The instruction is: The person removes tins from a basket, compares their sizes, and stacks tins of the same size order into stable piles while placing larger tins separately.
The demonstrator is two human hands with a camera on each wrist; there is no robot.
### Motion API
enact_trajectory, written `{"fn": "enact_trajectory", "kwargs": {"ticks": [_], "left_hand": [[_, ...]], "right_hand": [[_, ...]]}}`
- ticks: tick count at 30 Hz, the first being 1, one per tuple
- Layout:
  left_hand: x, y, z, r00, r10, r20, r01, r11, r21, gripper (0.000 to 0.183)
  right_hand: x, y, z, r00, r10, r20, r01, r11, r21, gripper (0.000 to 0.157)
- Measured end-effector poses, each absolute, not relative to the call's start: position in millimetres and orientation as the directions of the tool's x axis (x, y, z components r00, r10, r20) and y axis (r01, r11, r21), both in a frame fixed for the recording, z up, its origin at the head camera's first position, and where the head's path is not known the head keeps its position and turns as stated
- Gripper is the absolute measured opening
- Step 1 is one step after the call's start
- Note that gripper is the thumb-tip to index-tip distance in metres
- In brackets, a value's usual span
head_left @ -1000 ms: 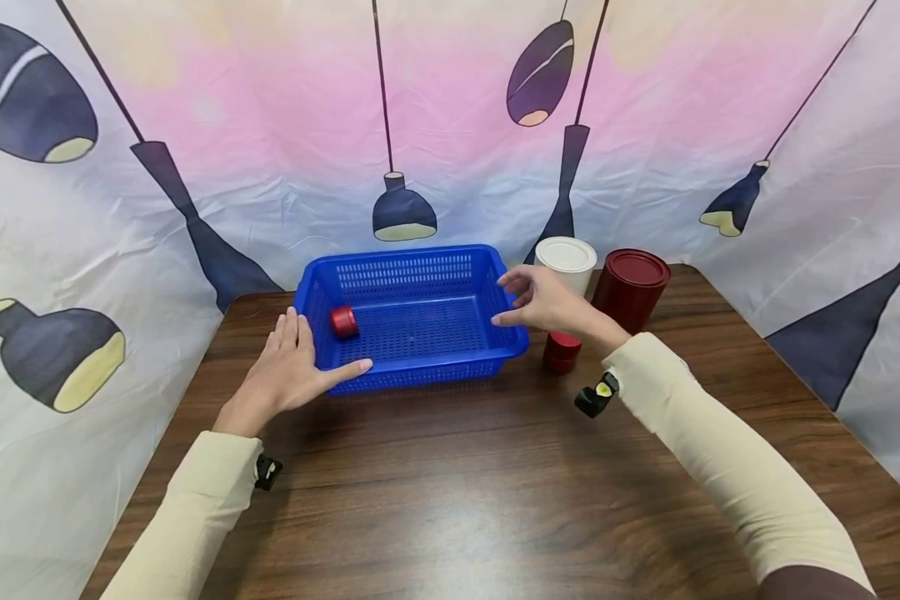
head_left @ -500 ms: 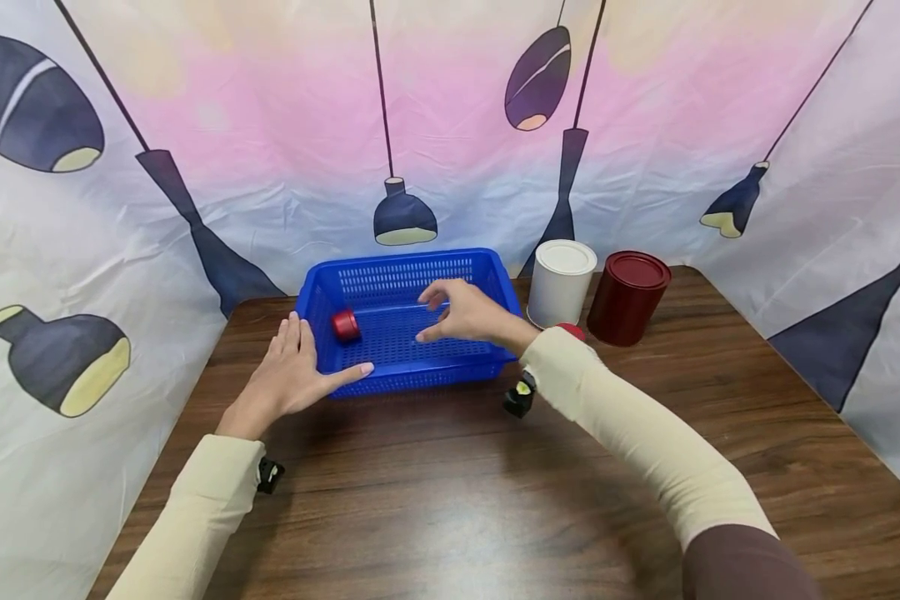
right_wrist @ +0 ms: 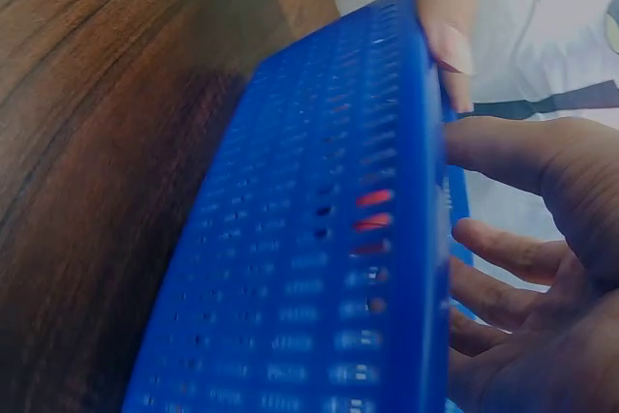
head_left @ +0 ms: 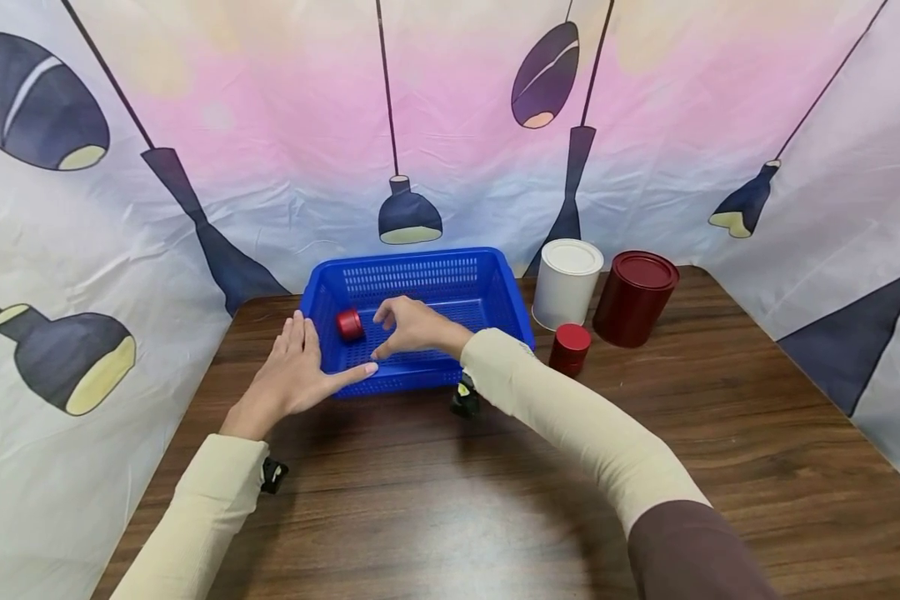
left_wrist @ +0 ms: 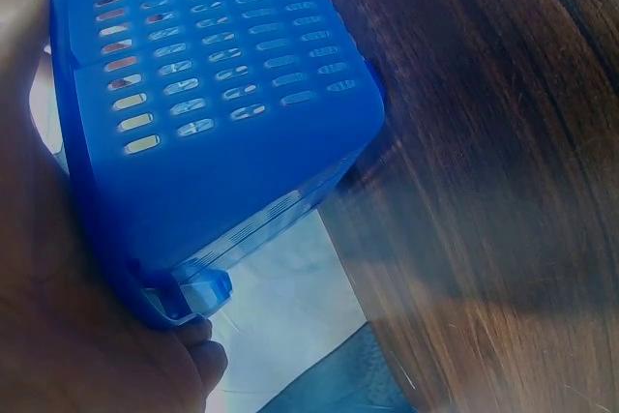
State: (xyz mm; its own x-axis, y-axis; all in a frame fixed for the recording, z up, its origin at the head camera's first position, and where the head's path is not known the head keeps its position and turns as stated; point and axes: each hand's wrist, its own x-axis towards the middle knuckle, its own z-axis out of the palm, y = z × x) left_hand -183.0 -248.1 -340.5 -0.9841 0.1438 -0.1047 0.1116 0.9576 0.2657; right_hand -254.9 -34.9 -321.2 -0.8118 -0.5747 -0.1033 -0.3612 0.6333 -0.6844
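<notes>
My left hand (head_left: 288, 375) rests on the near left corner of a blue plastic basket (head_left: 420, 382), its fingers along the left side and its thumb along the front rim. Inside, toward the left, a small red round container (head_left: 349, 325) lies on its side. Over the basket, just right of that container, is my right hand (head_left: 412, 325), with spread, loosely bent fingers and nothing between them. In the right wrist view, patches of red show through the slots of the basket wall (right_wrist: 290, 239), and the fingertips are partly hidden behind the rim.
To the basket's right, a second small red container (head_left: 570, 348) stands on the brown wooden table (head_left: 435, 500). Behind it are a large white can (head_left: 567, 283) and a large dark red can (head_left: 636, 298). A cloth printed with lamps (head_left: 465, 108) hangs behind the table.
My right hand has moved left from the basket's right edge to beside the red container inside, uncovering the cans and the other red container. My left hand stays on the corner.
</notes>
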Motion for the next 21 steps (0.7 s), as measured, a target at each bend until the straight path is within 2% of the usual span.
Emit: {"fn": "enact_trajectory", "kwargs": {"ticks": [7, 21], "left_hand": [[-182, -248, -341, -0.985, 0.141, -0.102, 0.111, 0.959, 0.259, 0.132], [-183, -249, -340, -0.985, 0.126, -0.122, 0.092, 0.964, 0.25, 0.134]], "right_hand": [[-262, -54, -325, -0.793, -0.592, -0.144, -0.358, 0.644, -0.676, 0.067], [-280, -71, -329, -0.782, -0.58, -0.229, -0.319, 0.687, -0.653, 0.077]]}}
